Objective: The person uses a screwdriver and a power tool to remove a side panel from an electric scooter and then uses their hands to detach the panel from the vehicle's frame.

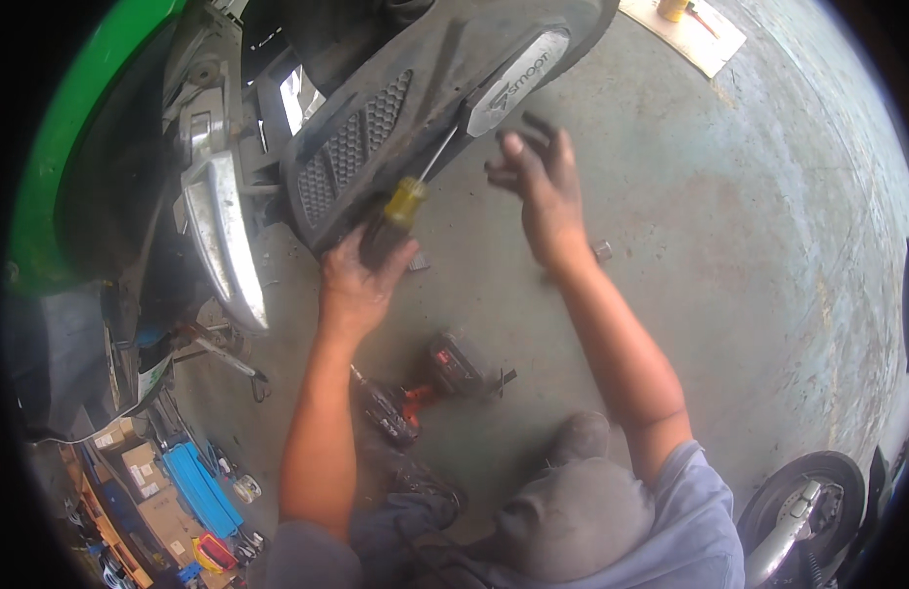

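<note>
My left hand (354,285) is wrapped round the handle of a screwdriver (403,204) with a yellow and black grip. The metal shaft slants up and to the right. Its tip meets the lower end of a silver badge plate (518,83) on the side of a dark grey scooter body panel (437,74). To the right of the plate my right hand (550,191) is raised with its fingers bent and apart, slightly blurred, and nothing shows in it. A honeycomb-textured insert (354,147) lies left of the screwdriver shaft.
On the floor below my hands lie a black and red cordless drill (387,407) and a small metal cylinder (602,249). Boxes and a blue tray (201,488) stand at lower left. A wheel (769,506) is at lower right, a board (685,34) at upper right.
</note>
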Tool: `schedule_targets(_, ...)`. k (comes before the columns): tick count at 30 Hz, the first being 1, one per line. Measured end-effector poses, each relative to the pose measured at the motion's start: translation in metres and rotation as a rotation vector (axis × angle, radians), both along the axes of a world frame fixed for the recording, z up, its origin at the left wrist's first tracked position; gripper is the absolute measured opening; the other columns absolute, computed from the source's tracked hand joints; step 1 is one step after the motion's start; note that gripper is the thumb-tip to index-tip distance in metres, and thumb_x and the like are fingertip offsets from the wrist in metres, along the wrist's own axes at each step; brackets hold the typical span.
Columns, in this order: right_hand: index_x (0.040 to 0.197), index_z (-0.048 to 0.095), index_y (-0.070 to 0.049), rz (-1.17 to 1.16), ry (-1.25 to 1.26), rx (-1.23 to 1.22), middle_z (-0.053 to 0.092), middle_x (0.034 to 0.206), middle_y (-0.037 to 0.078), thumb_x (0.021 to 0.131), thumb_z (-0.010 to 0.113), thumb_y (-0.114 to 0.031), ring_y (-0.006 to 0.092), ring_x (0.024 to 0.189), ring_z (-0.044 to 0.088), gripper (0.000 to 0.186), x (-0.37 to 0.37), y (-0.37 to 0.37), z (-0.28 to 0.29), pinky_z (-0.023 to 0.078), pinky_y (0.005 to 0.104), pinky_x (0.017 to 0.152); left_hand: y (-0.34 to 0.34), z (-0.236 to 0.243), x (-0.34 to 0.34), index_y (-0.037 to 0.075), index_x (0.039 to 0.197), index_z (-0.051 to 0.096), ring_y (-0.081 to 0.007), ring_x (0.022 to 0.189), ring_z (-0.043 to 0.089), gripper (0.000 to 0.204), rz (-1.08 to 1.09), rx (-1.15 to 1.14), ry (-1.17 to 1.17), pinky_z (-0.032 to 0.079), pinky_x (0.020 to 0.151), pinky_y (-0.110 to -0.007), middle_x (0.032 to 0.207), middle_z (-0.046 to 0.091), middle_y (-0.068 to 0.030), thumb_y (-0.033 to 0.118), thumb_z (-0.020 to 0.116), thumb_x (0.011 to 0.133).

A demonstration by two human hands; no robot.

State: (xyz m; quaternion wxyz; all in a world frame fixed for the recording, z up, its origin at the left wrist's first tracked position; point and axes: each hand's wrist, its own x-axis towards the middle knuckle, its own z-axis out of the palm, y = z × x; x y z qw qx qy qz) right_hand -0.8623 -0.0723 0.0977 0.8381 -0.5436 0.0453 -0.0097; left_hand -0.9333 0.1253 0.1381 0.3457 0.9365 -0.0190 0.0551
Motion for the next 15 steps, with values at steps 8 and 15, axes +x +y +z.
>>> schedule_targets(8, 0.125, 0.038, 0.011, -0.171, 0.012, -0.524, 0.061, 0.101, 0.021, 0.081, 0.070, -0.041, 0.0217, 0.082, 0.065, 0.076, 0.057, -0.008, 0.028, 0.055, 0.0310, 0.067, -0.047, 0.039, 0.043, 0.002, 0.086, 0.061, -0.0077, 0.045, 0.046, 0.049, 0.158, -0.278, 0.441, 0.035, 0.041, -0.022, 0.063, 0.053, -0.0011, 0.051, 0.059, 0.088)
schedule_targets(15, 0.098, 0.051, 0.011, 0.001, 0.078, -0.544, 0.065, 0.075, 0.024, 0.079, 0.071, -0.033, 0.0308, 0.078, 0.067, 0.053, 0.036, -0.040, 0.040, 0.052, 0.0381, 0.071, -0.114, 0.037, -0.024, 0.004, 0.095, 0.054, -0.0069, 0.042, 0.042, 0.045, 0.180, -0.613, 0.537, 0.031, 0.036, -0.022, 0.064, 0.048, -0.0007, 0.048, 0.051, 0.093)
